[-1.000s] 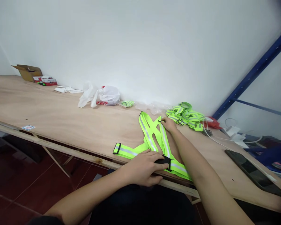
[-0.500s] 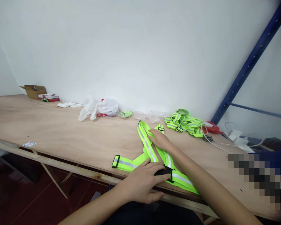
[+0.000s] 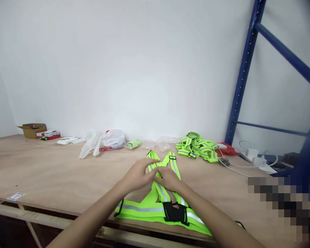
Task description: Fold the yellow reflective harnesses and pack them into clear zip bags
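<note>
Writing [image 3: 105, 148] in red on the white bag [image 3: 115, 138] is too small to read, as is that on the sticker [image 3: 16, 196] on the table [image 3: 54, 175]. Green harness [image 3: 142, 209] lies at the table's near edge, partly hidden by the left hand [image 3: 139, 175] and right hand [image 3: 169, 178]. Their fingers bend over its straps; whether they grip, I cannot tell. Square blocks [image 3: 281, 203] cover the lower right.

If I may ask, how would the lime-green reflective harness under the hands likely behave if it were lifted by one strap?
The harness would probably droop and fold, since its straps look like flat fabric bands. Its black buckle looks like stiff plastic, so it would likely keep its shape.
</note>
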Action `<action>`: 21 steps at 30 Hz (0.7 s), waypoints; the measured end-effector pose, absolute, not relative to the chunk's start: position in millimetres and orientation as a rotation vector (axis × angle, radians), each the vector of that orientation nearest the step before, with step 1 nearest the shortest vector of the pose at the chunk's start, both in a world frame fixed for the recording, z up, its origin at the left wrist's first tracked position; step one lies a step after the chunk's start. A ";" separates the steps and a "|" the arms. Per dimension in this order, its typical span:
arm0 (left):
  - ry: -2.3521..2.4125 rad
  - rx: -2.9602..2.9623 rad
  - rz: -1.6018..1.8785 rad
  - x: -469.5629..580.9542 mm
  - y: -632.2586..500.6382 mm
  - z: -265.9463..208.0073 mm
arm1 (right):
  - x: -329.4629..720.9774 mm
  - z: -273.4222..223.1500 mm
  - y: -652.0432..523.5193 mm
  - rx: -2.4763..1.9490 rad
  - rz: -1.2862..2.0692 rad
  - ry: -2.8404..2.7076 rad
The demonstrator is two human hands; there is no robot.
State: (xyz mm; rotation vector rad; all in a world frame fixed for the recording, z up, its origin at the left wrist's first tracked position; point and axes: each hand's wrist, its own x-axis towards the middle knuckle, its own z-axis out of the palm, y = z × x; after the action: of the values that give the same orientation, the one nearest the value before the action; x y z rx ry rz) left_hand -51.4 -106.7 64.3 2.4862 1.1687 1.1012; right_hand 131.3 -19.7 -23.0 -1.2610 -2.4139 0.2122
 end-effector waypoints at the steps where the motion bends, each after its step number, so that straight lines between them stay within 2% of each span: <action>1: 1.274 2.497 1.059 -53.4 -83.1 70.5 | 131.2 -22.7 -20.2 -1.270 0.220 -2.414; 5: 1.622 2.447 0.738 -53.5 10.7 71.7 | 130.6 -21.3 -22.4 -1.278 0.221 -2.422; 11: 1.597 2.444 0.462 -48.9 81.3 32.3 | 134.9 -22.0 -21.9 -1.274 0.305 -2.397; 21: 1.685 2.433 0.400 -61.7 105.2 10.8 | 137.7 -29.1 -11.5 -1.015 0.511 -2.315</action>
State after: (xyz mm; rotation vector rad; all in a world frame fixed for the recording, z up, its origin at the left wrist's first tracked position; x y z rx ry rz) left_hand -61.7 105.2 10.8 2.4325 1.6853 0.4005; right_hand 137.7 -11.5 -29.1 -1.0146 -2.3147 0.5108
